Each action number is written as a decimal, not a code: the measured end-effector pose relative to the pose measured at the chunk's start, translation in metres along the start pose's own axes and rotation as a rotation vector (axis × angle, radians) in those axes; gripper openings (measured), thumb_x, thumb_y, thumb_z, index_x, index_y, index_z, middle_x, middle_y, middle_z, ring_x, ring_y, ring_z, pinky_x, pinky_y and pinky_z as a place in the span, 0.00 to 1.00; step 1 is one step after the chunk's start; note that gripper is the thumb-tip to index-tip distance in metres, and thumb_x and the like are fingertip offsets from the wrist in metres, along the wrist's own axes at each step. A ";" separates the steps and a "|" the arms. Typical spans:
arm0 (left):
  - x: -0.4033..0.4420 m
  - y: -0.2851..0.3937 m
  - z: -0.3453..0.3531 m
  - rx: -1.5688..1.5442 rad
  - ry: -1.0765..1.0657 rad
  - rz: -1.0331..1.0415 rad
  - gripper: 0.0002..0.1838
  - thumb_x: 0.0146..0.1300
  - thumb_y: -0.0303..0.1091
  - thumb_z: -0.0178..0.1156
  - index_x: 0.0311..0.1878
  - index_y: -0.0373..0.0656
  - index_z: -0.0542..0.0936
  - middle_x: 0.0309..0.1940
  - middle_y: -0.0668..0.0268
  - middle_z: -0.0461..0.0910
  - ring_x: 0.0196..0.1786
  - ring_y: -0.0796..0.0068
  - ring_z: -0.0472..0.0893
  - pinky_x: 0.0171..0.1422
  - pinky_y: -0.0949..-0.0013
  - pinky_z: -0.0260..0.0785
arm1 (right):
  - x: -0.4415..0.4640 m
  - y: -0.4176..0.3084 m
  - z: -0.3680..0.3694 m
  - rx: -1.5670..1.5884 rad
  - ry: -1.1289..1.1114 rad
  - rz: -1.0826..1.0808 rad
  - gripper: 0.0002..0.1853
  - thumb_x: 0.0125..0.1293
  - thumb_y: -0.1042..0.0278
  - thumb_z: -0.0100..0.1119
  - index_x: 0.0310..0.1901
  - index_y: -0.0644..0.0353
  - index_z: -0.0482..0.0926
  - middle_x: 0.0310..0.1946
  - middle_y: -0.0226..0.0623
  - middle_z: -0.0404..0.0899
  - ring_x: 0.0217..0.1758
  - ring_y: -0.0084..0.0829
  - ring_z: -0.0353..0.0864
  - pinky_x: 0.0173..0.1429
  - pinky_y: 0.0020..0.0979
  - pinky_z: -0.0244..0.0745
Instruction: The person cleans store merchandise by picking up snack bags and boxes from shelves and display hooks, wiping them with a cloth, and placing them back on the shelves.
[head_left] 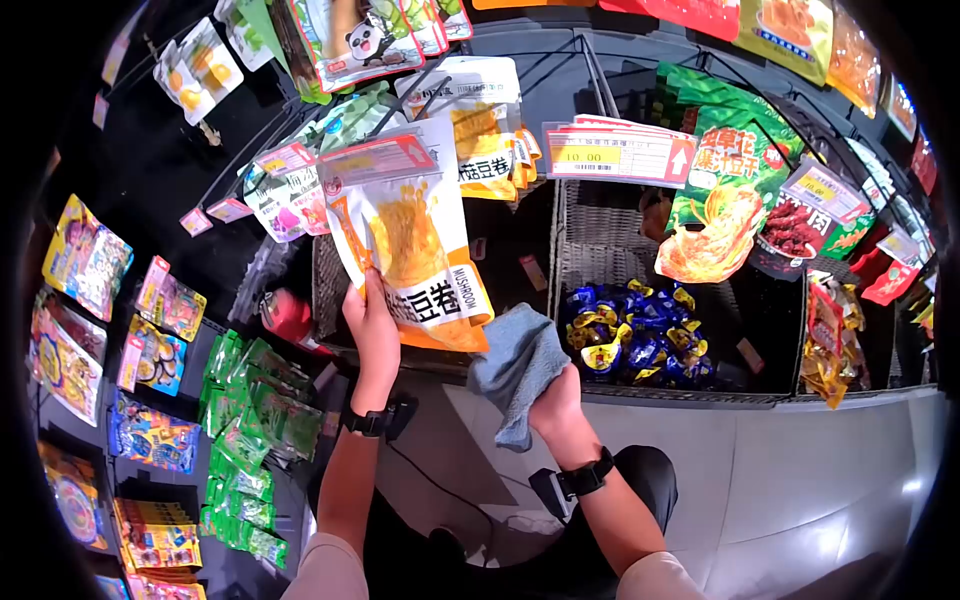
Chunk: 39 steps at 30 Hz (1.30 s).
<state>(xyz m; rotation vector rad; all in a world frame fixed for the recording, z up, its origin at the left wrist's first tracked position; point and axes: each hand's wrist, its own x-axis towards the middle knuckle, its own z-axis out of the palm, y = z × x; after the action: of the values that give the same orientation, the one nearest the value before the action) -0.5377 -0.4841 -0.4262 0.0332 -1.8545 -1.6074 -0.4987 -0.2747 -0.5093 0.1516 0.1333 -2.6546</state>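
My left hand point(373, 320) grips the lower left side of a white and orange snack pouch point(410, 240) marked MUSHROOM. The pouch's top lies behind a red and white price tag point(377, 158); whether it still hangs on a hook I cannot tell. In my right hand point(556, 408) is a bunched grey-blue cloth point(517, 370), just below the pouch's lower right corner. More white pouches point(480, 125) of the same look hang behind it.
Wicker bins point(610, 225) stand ahead, one with blue-wrapped sweets point(640, 330). Green pouches point(725, 190) hang at the right beside price tags point(620, 155). Small green packets point(255, 410) and other snack bags fill the left rack. A dark cable point(440, 487) lies on the tiled floor point(780, 480).
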 end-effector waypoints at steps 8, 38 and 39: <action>0.008 -0.007 0.014 0.099 0.046 -0.084 0.14 0.77 0.34 0.47 0.47 0.29 0.75 0.39 0.68 0.78 0.41 0.85 0.73 0.48 0.74 0.67 | 0.000 -0.003 0.007 0.111 0.049 0.045 0.26 0.76 0.54 0.33 0.68 0.56 0.66 0.64 0.41 0.72 0.65 0.43 0.73 0.69 0.49 0.67; -0.004 -0.017 0.013 0.355 0.077 0.100 0.18 0.76 0.39 0.47 0.46 0.30 0.74 0.37 0.62 0.78 0.38 0.73 0.76 0.46 0.68 0.69 | 0.001 -0.003 0.007 0.109 0.059 -0.046 0.21 0.76 0.58 0.37 0.62 0.58 0.71 0.57 0.39 0.77 0.58 0.38 0.78 0.62 0.40 0.74; -0.006 -0.018 0.011 0.361 0.077 0.097 0.18 0.76 0.39 0.47 0.46 0.30 0.74 0.37 0.62 0.78 0.38 0.73 0.76 0.46 0.68 0.69 | 0.001 -0.003 0.008 0.114 0.063 -0.041 0.21 0.76 0.58 0.37 0.62 0.58 0.71 0.57 0.39 0.77 0.58 0.38 0.78 0.62 0.40 0.74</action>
<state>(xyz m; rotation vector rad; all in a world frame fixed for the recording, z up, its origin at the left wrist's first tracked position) -0.5453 -0.4763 -0.4453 0.1584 -2.0301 -1.1743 -0.5018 -0.2734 -0.5016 0.2723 0.0060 -2.7002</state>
